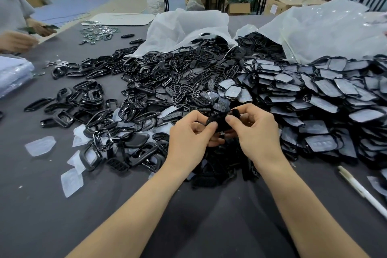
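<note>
Both my hands hold one small black plastic part [219,123] above the dark table [52,205], near its middle. My left hand [188,138] pinches its left end between thumb and fingers. My right hand [253,130] pinches the right end, fingers curled round it. My fingers hide much of the part. Behind and around it lies a big heap of black frames and button pads [163,81]. To the right lie several rows of black pieces with grey film faces [326,90].
Two open white plastic bags [188,25] spill parts at the back. Loose clear films [40,145] lie at the left, a white pen [362,190] at the right. Another person's hands [18,40] work at the far left near small shiny pieces [98,32].
</note>
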The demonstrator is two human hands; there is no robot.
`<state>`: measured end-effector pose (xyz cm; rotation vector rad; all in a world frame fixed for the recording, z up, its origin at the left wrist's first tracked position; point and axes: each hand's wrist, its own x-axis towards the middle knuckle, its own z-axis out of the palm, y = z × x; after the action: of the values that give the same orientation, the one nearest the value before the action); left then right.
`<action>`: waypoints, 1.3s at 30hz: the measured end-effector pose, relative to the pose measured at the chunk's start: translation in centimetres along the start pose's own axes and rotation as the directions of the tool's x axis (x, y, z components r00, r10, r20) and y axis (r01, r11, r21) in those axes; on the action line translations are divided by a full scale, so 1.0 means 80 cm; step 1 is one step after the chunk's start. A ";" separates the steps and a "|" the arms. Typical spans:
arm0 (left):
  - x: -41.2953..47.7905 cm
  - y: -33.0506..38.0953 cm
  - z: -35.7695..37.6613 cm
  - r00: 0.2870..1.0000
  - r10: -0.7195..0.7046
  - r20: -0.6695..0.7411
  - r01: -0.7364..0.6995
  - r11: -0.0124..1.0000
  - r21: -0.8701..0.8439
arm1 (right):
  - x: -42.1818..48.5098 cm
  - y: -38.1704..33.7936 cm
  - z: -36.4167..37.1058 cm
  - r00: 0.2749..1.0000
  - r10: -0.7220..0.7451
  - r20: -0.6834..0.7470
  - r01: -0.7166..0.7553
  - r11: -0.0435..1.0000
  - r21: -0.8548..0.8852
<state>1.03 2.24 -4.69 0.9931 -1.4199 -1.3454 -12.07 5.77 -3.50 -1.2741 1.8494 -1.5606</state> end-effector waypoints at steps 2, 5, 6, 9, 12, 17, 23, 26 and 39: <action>0.001 -0.001 -0.001 1.000 0.009 0.002 -0.010 0.999 0.048 | -0.001 -0.001 0.001 1.000 0.006 0.000 -0.006 1.000 -0.008; 0.002 -0.003 -0.003 1.000 -0.002 0.010 0.001 0.998 0.066 | -0.001 0.000 0.002 0.996 0.073 0.041 -0.076 0.994 0.084; 0.003 -0.004 -0.004 1.000 -0.006 0.015 0.006 0.998 0.066 | -0.001 -0.001 0.001 0.993 0.098 0.062 -0.105 0.987 0.121; 0.004 -0.007 -0.006 0.999 0.015 0.048 -0.021 0.992 0.122 | 0.003 0.000 -0.003 0.978 0.154 0.141 -0.184 0.955 0.233; 0.004 -0.007 -0.006 0.994 0.065 0.083 -0.082 0.972 0.219 | 0.001 -0.003 -0.005 0.951 0.177 0.255 -0.252 0.919 0.303; 0.005 -0.001 -0.006 0.988 -0.020 0.154 -0.001 0.991 0.132 | -0.001 -0.003 -0.003 0.967 0.113 0.230 -0.142 0.983 0.116; 0.001 0.007 -0.006 0.956 -0.048 0.289 0.029 0.997 0.067 | -0.006 -0.013 -0.001 0.956 -0.254 0.147 0.289 0.902 -0.321; -0.001 0.010 -0.004 0.917 -0.102 0.385 0.095 0.995 0.035 | -0.004 -0.015 -0.005 0.953 -0.283 0.105 0.301 0.916 -0.264; 0.046 0.018 -0.073 0.962 0.053 -0.268 -0.159 0.906 -0.392 | -0.025 -0.014 0.020 0.831 -0.476 0.288 0.556 0.722 -0.412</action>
<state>5.76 -2.71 -2.99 0.7603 -0.9332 -1.3126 -9.38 6.54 -3.41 -2.2452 1.9414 -1.1913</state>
